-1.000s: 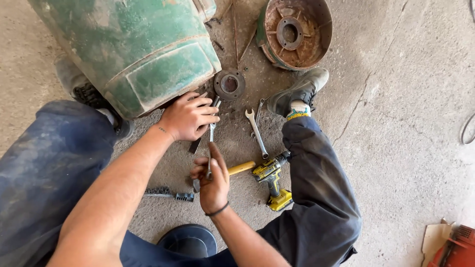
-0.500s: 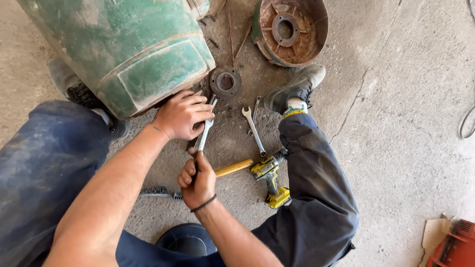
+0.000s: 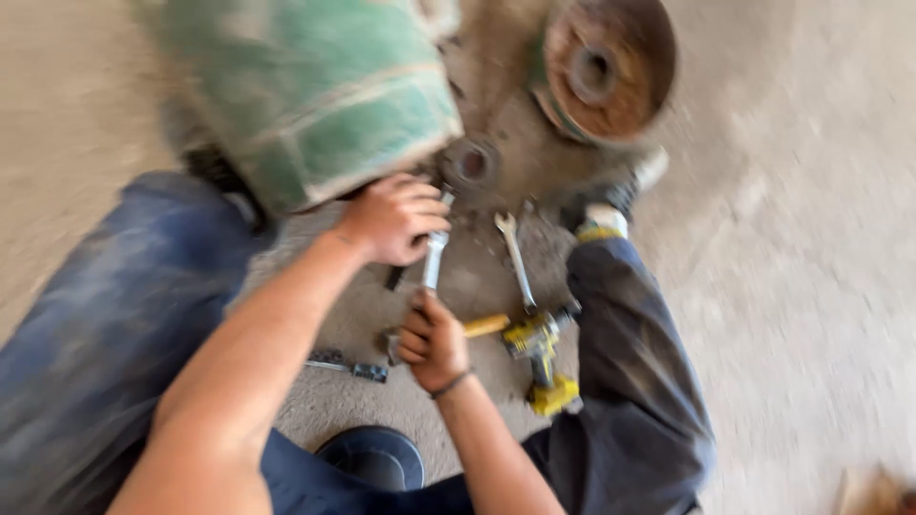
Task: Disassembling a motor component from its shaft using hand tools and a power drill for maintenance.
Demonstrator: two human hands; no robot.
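Observation:
The view is blurred. My left hand (image 3: 391, 219) is closed around the upper end of a silver wrench (image 3: 434, 259), just below the edge of a big green metal housing (image 3: 305, 95). My right hand (image 3: 434, 343) is a fist around the wrench's lower end. The wrench runs nearly straight between the two hands, above the concrete floor. A small dark ring (image 3: 472, 162) lies beside the housing, just above my left hand.
A second wrench (image 3: 515, 259) lies on the floor to the right. A yellow power tool (image 3: 539, 348) rests against my right leg (image 3: 630, 381). A rusty round disc (image 3: 601, 67) sits at the top. A black round object (image 3: 377, 458) and a small metal piece (image 3: 348, 365) lie near my lap.
My right hand has gone from open fingers to a fist on the wrench's lower end. The left hand stays at the upper end. The view has shifted and blurred.

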